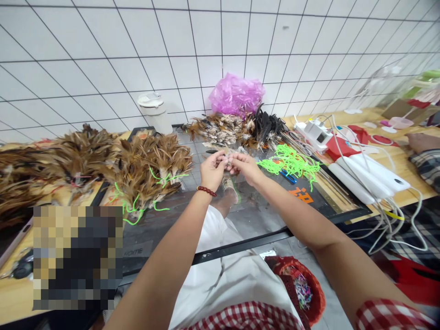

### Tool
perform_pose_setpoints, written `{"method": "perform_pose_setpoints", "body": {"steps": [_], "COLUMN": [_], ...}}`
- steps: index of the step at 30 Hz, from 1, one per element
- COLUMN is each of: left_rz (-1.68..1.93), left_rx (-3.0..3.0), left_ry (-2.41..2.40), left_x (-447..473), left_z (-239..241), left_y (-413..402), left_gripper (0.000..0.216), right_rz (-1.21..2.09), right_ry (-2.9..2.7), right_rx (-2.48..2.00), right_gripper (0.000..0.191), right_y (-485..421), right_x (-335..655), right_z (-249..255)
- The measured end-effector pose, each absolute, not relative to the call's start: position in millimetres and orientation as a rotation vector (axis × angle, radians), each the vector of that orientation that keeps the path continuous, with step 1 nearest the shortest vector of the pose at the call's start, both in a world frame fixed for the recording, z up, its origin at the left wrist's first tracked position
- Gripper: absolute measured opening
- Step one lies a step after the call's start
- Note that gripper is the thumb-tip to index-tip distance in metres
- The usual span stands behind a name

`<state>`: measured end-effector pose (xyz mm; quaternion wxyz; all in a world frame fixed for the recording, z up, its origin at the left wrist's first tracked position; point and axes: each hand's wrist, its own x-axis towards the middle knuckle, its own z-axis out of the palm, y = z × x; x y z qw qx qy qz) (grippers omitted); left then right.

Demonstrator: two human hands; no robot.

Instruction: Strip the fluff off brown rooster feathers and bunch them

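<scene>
My left hand (212,169), with a red bead bracelet at the wrist, and my right hand (244,166) meet above the glass table top (261,215). Both pinch a small bunch of pale speckled feathers (228,160) between their fingertips. Bundles of brown feathers (147,169) tied with neon green string lie to the left. A heap of loose speckled and black feathers (237,128) lies just beyond my hands. A tangle of neon green string (292,162) lies to the right of my right hand.
A white lidded cup (154,112) and a pink plastic bag (237,94) stand by the tiled wall. White devices with cables (367,176) lie at the right. A red basket (302,286) sits on the floor. Another person's arm (424,144) rests at far right.
</scene>
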<state>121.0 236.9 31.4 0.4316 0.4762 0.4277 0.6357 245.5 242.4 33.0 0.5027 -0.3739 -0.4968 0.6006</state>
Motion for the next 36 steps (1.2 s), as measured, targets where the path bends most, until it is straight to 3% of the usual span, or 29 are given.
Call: {"method": "perform_pose_setpoints", "body": {"steps": [4,11,18,29,36], "left_rz": [1.602,1.433,1.374,1.344,1.191], "left_rx": [1.110,0.981,1.022,1.279,1.674], "left_ry": [1.075,0.925,1.119,1.209,1.115], "left_x": [119,116,113,112,117], "left_z": [33,37,31,25,23], "left_y": [237,236,239,242,236], "left_gripper": [0.012,0.025,0.022,0.008,0.012], "right_rz": [1.312,1.196,0.736,0.589,0.537], "right_ry": [-1.208,-1.318,-1.597,-1.759,-1.714], "right_rx": [-0.925,-1.000,-1.118,-0.954,-0.953], "right_gripper": [0.032,0.025,0.012,0.013,0.011], "right_y": [245,252,253,241,245], "right_x": [246,249,258,257,259], "right_z": [28,17,15,34,33]}}
